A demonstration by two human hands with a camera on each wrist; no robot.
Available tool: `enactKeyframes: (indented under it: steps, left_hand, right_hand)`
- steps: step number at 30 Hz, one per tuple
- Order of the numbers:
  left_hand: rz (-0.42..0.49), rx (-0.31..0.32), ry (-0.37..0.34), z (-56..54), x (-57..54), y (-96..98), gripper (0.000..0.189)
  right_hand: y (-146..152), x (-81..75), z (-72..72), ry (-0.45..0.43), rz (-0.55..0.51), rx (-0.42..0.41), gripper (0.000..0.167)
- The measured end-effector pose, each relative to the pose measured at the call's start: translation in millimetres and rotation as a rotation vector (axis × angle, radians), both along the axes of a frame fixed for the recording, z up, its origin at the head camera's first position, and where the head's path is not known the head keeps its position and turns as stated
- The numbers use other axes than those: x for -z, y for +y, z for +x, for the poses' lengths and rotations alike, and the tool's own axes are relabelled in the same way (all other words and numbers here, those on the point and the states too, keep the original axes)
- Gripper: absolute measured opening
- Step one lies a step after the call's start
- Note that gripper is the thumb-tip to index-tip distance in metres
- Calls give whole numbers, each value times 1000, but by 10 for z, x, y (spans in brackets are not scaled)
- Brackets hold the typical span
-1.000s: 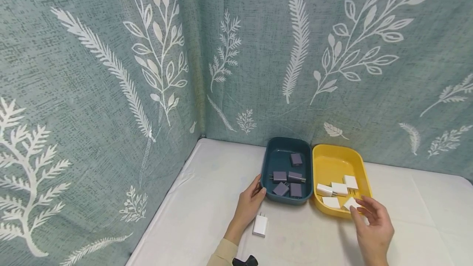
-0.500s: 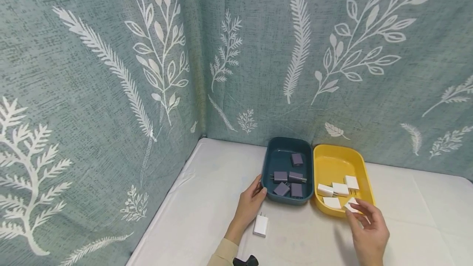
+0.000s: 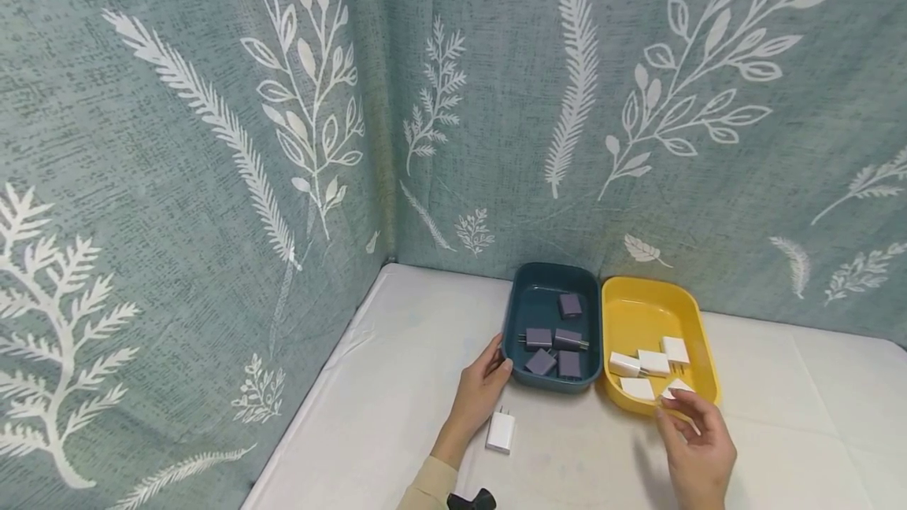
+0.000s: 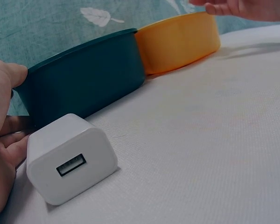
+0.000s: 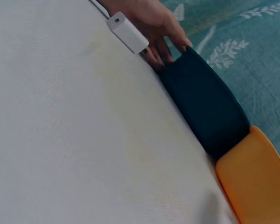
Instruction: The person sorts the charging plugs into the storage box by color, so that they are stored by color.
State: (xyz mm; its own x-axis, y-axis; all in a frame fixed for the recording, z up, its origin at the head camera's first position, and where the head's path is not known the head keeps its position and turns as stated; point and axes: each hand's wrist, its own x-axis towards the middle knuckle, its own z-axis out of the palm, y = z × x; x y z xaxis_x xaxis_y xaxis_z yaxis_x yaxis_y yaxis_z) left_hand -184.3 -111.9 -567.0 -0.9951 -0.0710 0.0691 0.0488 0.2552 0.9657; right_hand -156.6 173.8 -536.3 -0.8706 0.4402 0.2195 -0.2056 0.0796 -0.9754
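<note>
My left hand (image 3: 479,392) holds the near left corner of the dark teal tray (image 3: 512,313), thumb toward the front and fingers along the side. Several dark purple USB charger plugs (image 3: 538,339) lie in that tray. Just below this hand, a white USB charger plug (image 3: 500,431) rests on the tablecloth, prongs pointing away; its USB port faces the camera in the left wrist view. Above the near right rim of the yellow tray (image 3: 648,293) hovers my right hand (image 3: 701,443), fingers loosely bent, with nothing seen between them. Several white charger plugs (image 3: 653,363) lie inside, one partly hidden behind the fingers.
Both trays stand side by side, touching, near the back of the table with its white cloth (image 3: 425,321). Behind and to the left hangs a green-blue patterned curtain (image 3: 482,101). A small black object (image 3: 473,500) shows at the bottom edge.
My right hand has drifted left and slightly toward me along the yellow tray's front rim. My left hand, both trays and the loose white plug stay in place.
</note>
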Motion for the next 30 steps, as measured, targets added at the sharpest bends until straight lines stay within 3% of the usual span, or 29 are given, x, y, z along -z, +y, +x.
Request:
enactKeyframes:
  steps: [8,10,15,18,26,30]
  left_hand:
    - [21,-3,26,100,-281,32,52]
    - [15,-4,29,87,-248,26,52]
    - [-14,-17,20,4,-29,12,52]
    - [-4,-14,10,2,-22,19,52]
    - [19,20,5,147,-359,33,53]
    - [17,24,0,173,-409,29,53]
  right_hand:
    - [-75,5,32,41,37,-44,42]
    - [-108,11,45,32,52,-50,42]
    - [-193,32,78,5,80,-77,43]
    - [-238,36,98,-11,93,-94,43]
    - [-354,44,135,-49,126,-158,40]
    - [-432,53,160,-86,152,-187,40]
